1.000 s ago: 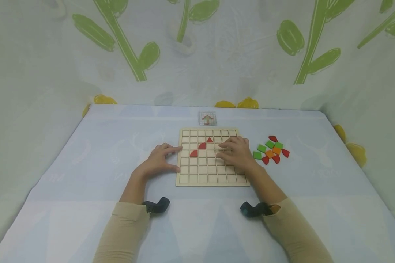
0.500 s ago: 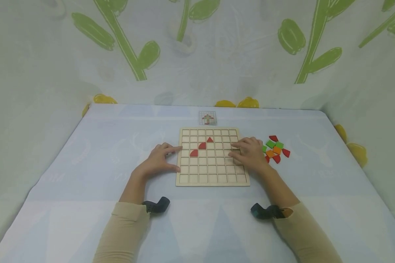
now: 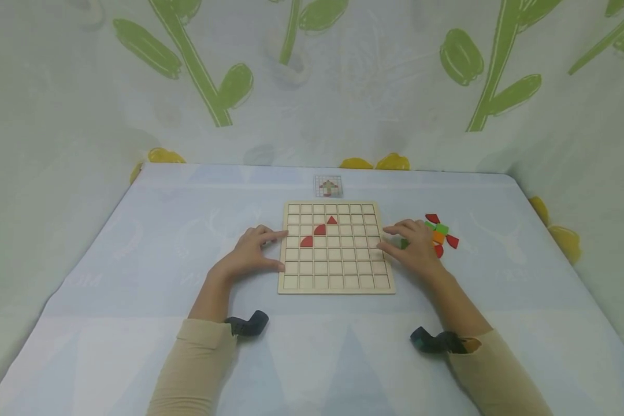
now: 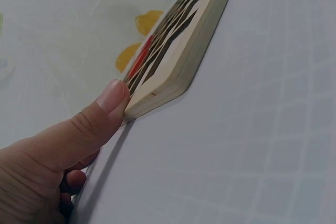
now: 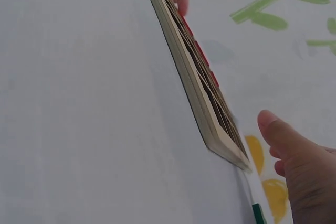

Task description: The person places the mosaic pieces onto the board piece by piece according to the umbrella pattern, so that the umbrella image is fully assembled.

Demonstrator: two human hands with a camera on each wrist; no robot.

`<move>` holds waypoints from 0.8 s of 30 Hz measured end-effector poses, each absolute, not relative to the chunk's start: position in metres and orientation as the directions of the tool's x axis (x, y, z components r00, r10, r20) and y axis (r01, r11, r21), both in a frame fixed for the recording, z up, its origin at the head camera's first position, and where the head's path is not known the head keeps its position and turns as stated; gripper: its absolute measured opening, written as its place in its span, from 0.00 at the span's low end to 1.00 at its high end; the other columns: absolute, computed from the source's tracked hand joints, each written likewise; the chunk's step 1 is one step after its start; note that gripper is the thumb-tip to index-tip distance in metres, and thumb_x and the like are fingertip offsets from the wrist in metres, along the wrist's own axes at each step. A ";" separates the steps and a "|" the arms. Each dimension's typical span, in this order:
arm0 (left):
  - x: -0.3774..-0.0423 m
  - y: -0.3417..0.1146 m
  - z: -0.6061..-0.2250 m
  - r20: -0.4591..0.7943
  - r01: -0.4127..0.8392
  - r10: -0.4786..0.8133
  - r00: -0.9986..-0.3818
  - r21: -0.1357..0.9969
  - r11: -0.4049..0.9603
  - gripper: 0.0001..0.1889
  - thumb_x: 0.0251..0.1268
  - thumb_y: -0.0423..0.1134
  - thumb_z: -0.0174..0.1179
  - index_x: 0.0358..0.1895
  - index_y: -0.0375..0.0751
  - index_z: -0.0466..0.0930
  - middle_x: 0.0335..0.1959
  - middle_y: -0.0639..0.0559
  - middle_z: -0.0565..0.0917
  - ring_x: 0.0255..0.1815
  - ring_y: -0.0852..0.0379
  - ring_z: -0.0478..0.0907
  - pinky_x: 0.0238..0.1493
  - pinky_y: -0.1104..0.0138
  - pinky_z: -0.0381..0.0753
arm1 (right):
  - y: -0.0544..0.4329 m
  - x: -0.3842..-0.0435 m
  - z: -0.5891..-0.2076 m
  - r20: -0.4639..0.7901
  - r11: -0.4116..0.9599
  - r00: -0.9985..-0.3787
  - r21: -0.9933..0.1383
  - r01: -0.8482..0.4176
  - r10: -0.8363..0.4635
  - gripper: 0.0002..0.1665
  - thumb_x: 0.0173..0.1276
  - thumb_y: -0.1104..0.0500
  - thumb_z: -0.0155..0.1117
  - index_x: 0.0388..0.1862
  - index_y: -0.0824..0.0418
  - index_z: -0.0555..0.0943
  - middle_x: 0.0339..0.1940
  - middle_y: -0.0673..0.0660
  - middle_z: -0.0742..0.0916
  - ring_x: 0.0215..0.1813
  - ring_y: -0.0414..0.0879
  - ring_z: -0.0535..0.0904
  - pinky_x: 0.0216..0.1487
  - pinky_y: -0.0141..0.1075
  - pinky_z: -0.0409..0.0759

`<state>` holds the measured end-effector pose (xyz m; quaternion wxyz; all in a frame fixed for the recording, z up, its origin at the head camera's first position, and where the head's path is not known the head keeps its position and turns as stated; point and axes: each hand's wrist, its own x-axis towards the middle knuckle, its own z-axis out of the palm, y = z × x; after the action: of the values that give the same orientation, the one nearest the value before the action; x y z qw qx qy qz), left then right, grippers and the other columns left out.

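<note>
A wooden grid board (image 3: 335,282) lies flat at the middle of the table. Two red quarter-round pieces (image 3: 319,230) and a red triangle (image 3: 331,220) sit in its cells, in a diagonal line. My left hand (image 3: 244,254) touches the board's left edge with thumb and forefinger spread; the thumb (image 4: 113,97) meets it near a corner in the left wrist view. Beside the right edge, my right hand (image 3: 416,247) hovers with parted fingers, no piece visible between them. It partly covers loose pieces, among them a green square (image 3: 442,229), an orange square (image 3: 439,237) and a red piece (image 3: 452,241).
Behind the board lies a small pattern card (image 3: 327,186) showing a coloured figure on a grid. The pale table (image 3: 151,254) ends at a wall cloth (image 3: 353,104) printed with leaves. A black wrist strap (image 3: 249,324) is on each arm.
My right hand has moved right, from over the board's right half to beside its edge, covering some loose pieces. The left hand stays put at the board's left edge.
</note>
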<state>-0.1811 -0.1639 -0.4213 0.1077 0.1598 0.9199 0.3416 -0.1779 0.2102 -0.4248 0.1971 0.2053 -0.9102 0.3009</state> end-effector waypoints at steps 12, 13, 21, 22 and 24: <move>-0.181 -0.163 -0.421 -0.088 0.222 0.368 -0.926 0.662 0.716 0.44 0.39 0.52 0.76 0.66 0.51 0.70 0.52 0.48 0.72 0.51 0.51 0.64 0.50 0.58 0.65 | 0.235 -0.168 -0.425 0.490 0.760 -0.840 -0.446 -0.472 -0.234 0.23 0.45 0.58 0.79 0.41 0.64 0.84 0.38 0.60 0.82 0.48 0.56 0.72 0.48 0.51 0.57; -0.181 -0.163 -0.422 -0.086 0.224 0.369 -0.925 0.662 0.716 0.44 0.39 0.52 0.75 0.66 0.51 0.70 0.53 0.48 0.72 0.51 0.51 0.64 0.50 0.58 0.65 | 0.237 -0.167 -0.426 0.485 0.764 -0.844 -0.448 -0.465 -0.230 0.23 0.45 0.58 0.79 0.42 0.63 0.84 0.38 0.60 0.82 0.48 0.56 0.72 0.47 0.51 0.56; -0.181 -0.164 -0.422 -0.085 0.227 0.372 -0.924 0.660 0.716 0.44 0.39 0.52 0.75 0.67 0.51 0.70 0.53 0.48 0.72 0.52 0.50 0.64 0.52 0.56 0.65 | 0.249 -0.160 -0.425 0.510 0.770 -0.834 -0.438 -0.464 -0.213 0.23 0.41 0.62 0.79 0.40 0.65 0.84 0.35 0.61 0.81 0.45 0.58 0.71 0.43 0.51 0.54; -0.181 -0.164 -0.421 -0.086 0.226 0.371 -0.925 0.661 0.716 0.44 0.39 0.52 0.75 0.67 0.51 0.69 0.53 0.48 0.72 0.52 0.50 0.64 0.52 0.56 0.65 | 0.250 -0.159 -0.425 0.506 0.772 -0.838 -0.442 -0.456 -0.205 0.23 0.42 0.62 0.79 0.40 0.65 0.84 0.36 0.61 0.82 0.45 0.57 0.71 0.43 0.51 0.53; -0.180 -0.164 -0.421 -0.088 0.222 0.368 -0.926 0.662 0.716 0.44 0.39 0.52 0.75 0.67 0.51 0.69 0.53 0.48 0.72 0.52 0.50 0.64 0.52 0.55 0.65 | 0.252 -0.156 -0.424 0.488 0.782 -0.852 -0.449 -0.432 -0.190 0.23 0.43 0.61 0.79 0.40 0.65 0.85 0.36 0.61 0.82 0.45 0.56 0.70 0.43 0.50 0.53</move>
<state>-0.1803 -0.1642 -0.4212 0.1070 0.1601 0.9200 0.3413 -0.1560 0.2518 -0.4242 0.2131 0.1693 -0.9195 0.2836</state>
